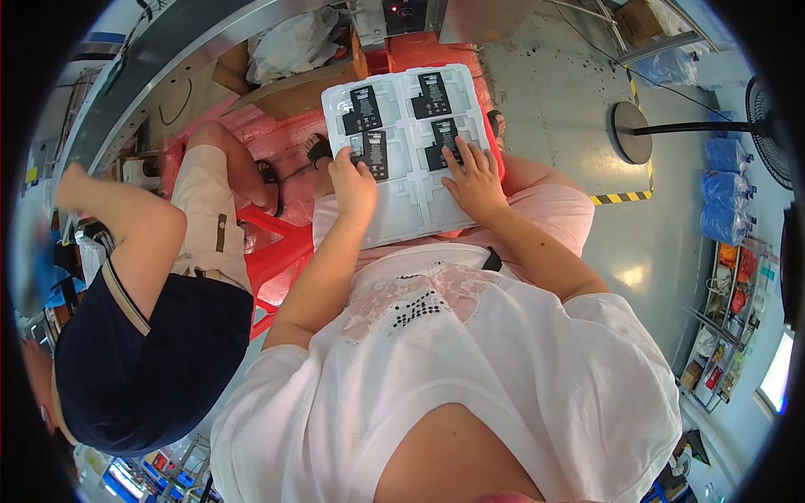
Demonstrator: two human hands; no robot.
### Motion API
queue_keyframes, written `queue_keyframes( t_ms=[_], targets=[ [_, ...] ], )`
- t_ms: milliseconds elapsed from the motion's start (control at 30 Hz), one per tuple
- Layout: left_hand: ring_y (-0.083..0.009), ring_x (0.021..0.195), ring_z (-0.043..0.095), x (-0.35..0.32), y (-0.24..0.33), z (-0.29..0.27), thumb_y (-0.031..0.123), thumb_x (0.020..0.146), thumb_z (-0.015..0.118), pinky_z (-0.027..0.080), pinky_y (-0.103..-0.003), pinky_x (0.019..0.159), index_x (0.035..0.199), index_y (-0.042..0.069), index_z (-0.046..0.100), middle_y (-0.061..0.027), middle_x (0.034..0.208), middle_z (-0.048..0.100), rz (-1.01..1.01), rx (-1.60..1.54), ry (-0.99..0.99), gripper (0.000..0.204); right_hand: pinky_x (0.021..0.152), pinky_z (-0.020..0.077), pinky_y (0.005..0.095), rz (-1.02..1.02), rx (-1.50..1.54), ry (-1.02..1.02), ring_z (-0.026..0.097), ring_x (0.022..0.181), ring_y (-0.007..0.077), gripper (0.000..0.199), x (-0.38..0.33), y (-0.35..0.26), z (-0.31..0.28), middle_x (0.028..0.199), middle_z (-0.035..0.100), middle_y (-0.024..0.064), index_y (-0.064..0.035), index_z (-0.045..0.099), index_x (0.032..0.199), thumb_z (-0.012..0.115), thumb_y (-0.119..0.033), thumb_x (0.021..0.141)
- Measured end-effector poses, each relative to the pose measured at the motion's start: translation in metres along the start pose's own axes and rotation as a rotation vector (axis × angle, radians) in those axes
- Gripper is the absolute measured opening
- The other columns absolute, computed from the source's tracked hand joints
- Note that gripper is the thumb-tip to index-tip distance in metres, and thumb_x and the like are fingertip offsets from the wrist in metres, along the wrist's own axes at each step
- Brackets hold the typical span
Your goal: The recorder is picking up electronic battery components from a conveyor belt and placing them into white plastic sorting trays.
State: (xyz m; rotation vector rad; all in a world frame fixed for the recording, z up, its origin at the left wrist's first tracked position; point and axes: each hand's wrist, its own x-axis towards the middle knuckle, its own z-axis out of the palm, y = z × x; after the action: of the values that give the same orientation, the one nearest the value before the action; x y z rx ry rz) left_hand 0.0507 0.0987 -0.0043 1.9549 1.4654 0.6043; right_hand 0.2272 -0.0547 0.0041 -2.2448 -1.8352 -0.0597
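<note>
White tray [396,208] | long axis pointing away, leaning left | left hand [353,186], right hand [476,183] at black packs [376,154] | grip: can't tell

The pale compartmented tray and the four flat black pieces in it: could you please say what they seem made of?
The pale compartmented tray looks like moulded plastic with a slight sheen, going by its formed recesses and soft highlights. The flat black pieces look matte, perhaps film-wrapped, given their even surface and pale printing.
</note>
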Motion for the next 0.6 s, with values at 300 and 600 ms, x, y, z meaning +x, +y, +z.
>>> queue_keyframes(
  t_ms=[300,600],
  targets=[
    [-0.0349,0.102,0.048,0.006,-0.003,-0.028,0.023,0.068,0.073,0.042,-0.040,0.084,0.121,0.008,0.044,-0.0190,0.116,0.045,0.224,0.204,-0.182,0.062,0.100,0.0262,0.0493,0.039,0.023,-0.053,0.037,0.119,0.0317,0.054,0.001,-0.002,-0.004,0.136,0.033,0.0149,-0.0118,0.043,0.129,0.059,-0.029,0.080],
    [-0.0439,0.114,0.037,0.018,-0.043,-0.011,0.042,0.066,0.074,0.032,-0.046,0.096,0.135,-0.002,0.021,-0.0292,0.125,0.036,0.001,-0.107,-0.132,0.098,0.085,0.0424,0.0358,0.069,0.477,-0.040,0.053,0.099,0.0296,0.036,0.082,0.005,-0.076,0.114,0.051,0.0164,-0.0046,0.054,0.114,0.061,-0.018,0.080]
  ],
)
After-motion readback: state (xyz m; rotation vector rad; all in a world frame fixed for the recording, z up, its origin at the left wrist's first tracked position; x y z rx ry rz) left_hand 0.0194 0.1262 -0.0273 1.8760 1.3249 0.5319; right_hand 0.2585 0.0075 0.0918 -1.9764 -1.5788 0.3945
